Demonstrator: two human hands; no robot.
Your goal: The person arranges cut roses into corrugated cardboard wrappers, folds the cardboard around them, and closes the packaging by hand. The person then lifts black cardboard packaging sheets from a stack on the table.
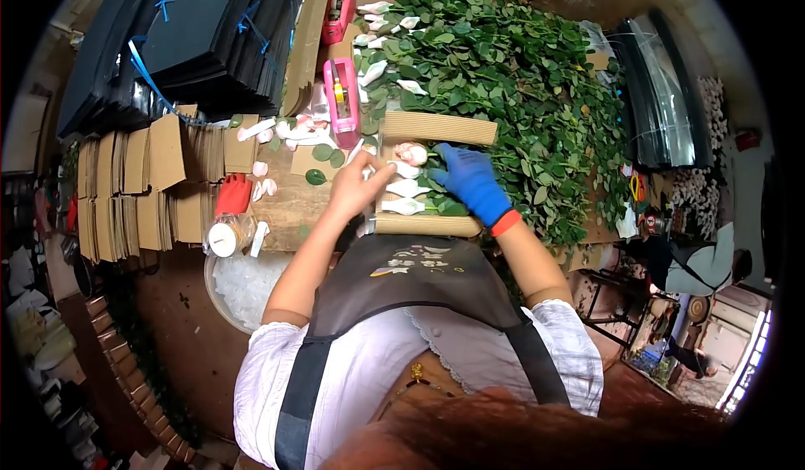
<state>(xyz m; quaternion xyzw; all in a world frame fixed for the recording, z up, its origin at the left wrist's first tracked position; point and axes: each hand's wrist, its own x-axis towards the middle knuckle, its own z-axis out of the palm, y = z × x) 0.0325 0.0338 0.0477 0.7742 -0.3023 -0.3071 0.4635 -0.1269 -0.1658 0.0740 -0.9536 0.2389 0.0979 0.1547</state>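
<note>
My bare left hand (359, 183) is at the left edge of a corrugated cardboard wrap (439, 126), its fingers bent and slightly apart beside the rose heads. Across from it, my right hand (468, 178) wears a blue glove with an orange cuff. Its fingers curl over the stem just behind a pale pink rose (411, 153); the exact grip is partly hidden. Below that rose, white-sleeved rose heads (407, 188) lie in a row with their stems pointing right. A rolled cardboard edge (426, 224) borders them on my side.
Leafy rose stems (503, 67) cover the table's right side. Two pink tape dispensers (342, 105) stand left of them. Folded cardboard pieces (151, 176), a red glove (234, 194) and a jar (226, 237) are at the left. A tub of clear plastic (243, 290) sits below the table edge.
</note>
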